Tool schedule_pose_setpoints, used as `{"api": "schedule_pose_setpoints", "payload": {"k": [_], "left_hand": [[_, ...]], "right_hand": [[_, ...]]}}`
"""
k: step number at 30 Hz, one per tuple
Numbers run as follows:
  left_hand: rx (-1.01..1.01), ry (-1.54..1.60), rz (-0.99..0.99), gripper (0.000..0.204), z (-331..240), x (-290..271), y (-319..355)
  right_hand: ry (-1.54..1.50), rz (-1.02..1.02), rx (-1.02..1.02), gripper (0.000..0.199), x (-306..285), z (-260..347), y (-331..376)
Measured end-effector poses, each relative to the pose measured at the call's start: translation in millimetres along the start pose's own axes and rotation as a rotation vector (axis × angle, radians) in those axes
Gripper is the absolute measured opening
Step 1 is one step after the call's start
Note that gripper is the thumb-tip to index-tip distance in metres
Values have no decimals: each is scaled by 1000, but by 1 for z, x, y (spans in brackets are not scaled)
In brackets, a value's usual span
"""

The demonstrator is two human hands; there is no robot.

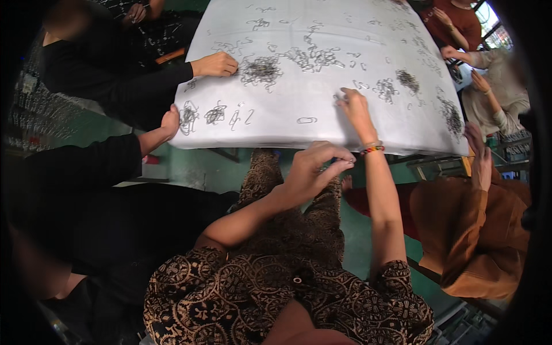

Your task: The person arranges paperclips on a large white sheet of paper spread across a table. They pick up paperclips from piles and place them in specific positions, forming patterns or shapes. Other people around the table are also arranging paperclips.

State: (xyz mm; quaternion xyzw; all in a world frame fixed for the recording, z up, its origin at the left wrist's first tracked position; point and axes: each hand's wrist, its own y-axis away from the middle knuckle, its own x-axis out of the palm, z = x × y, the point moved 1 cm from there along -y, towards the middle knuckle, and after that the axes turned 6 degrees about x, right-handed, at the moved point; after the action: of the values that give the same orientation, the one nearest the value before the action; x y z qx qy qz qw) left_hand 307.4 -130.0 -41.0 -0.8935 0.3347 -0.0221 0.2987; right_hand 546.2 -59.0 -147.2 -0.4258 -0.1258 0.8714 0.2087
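My left hand point(313, 172) is closed in front of my lap, just off the table's near edge. Its thumb and forefinger pinch together, with a small metallic glint at the tips that is too small to name. My right hand point(356, 110) reaches over the white-covered table point(287, 129), palm down. Its fingers are bent and the fingertips stand apart, near the loose bent wire pieces point(360, 84). A single elongated wire loop point(307, 120) lies on the cloth between my hands. Beyond my right hand is a small heap of bent wires point(386, 89).
Dense wire heaps point(260, 70) and scattered wire pieces point(315, 57) spread across the table. At left, a co-worker's hand point(216, 64) touches the cloth and another hand point(171, 122) rests at its edge. A person in brown point(468, 230) sits at right; others sit farther back.
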Motion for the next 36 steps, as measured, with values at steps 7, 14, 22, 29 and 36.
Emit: {"api": "schedule_pose_setpoints", "payload": {"k": [7, 14, 22, 29, 36], "left_hand": [[-17, -80, 10, 12, -11, 2, -2], [23, 13, -10, 13, 2, 10, 3], [-28, 19, 73, 13, 3, 18, -7], [-183, 164, 86, 14, 3, 9, -11], [-28, 45, 137, 15, 13, 6, -18]], "right_hand": [[227, 195, 91, 22, 3, 23, -15], [-507, -35, 418, 49, -75, 76, 37], [-460, -168, 391, 44, -142, 177, 134], [-349, -302, 209, 41, -126, 183, 137], [-192, -285, 189, 35, -117, 174, 128]]}}
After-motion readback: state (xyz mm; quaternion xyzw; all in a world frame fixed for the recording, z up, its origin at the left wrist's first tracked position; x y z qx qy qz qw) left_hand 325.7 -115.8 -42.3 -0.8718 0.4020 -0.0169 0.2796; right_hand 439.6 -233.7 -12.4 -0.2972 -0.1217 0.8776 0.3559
